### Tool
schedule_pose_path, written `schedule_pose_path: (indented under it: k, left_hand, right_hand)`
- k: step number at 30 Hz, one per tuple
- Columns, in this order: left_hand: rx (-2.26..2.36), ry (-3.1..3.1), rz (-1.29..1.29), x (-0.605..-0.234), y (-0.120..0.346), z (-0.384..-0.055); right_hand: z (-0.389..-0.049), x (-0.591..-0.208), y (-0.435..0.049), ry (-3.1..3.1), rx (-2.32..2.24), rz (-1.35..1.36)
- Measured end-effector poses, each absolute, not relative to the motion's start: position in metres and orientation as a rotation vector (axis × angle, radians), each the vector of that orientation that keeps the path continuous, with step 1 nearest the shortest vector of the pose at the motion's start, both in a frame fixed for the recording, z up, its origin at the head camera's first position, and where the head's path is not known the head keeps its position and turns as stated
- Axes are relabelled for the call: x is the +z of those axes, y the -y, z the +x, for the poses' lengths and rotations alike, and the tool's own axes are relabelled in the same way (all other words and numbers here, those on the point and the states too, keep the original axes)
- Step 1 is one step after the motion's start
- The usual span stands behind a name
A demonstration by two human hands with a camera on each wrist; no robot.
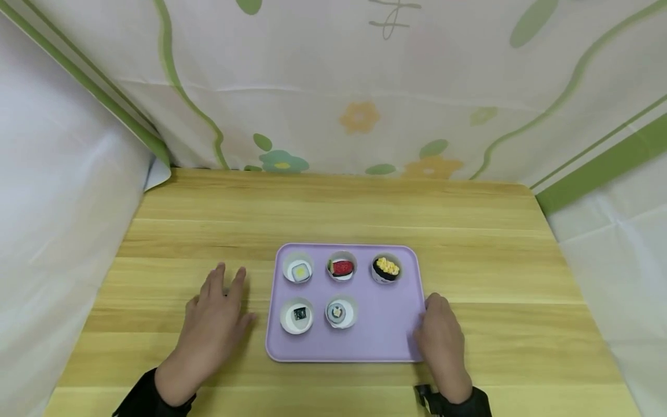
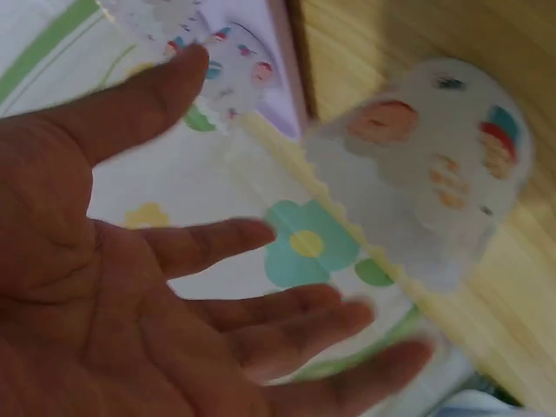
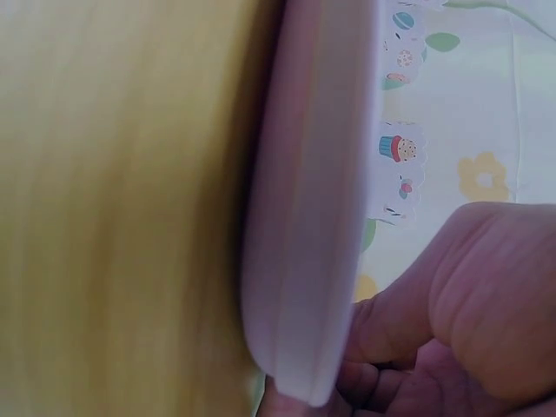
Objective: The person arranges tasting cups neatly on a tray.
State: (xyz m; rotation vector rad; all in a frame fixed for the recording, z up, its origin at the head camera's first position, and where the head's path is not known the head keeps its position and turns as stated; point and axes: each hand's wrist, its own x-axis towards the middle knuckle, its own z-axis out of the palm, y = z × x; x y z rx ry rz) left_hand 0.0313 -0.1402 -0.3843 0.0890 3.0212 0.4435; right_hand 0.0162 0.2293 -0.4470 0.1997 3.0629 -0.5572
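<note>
A lilac tray lies on the table, bearing several small paper cups with what look like sushi pieces. The back row has a pale square piece, a red-topped piece and a yellow-topped black roll. In front are a dark square piece and a round pale roll. My right hand pinches the tray's right rim between thumb and fingers. Left of the tray, my left hand is spread, holding nothing. Near its fingers stands a printed paper cup, mostly hidden by the hand in the head view.
The wooden table reaches back to a white curtain printed with flowers and leaves. More white cloth hangs along the left side, and another sheet along the right.
</note>
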Motion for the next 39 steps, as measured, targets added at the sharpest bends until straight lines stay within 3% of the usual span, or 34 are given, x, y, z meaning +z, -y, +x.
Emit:
schedule_pose_path:
  k: [22, 39]
  left_hand:
    - [0.365, -3.213, 0.339, -0.387, 0.146, 0.024]
    - [0.361, -3.247, 0.487, -0.352, 0.101, -0.003]
  right_hand:
    - [0.018, -0.445, -0.231, -3.038, -0.58, 0.24]
    - [0.018, -0.444, -0.227, -3.048, -0.587, 0.22]
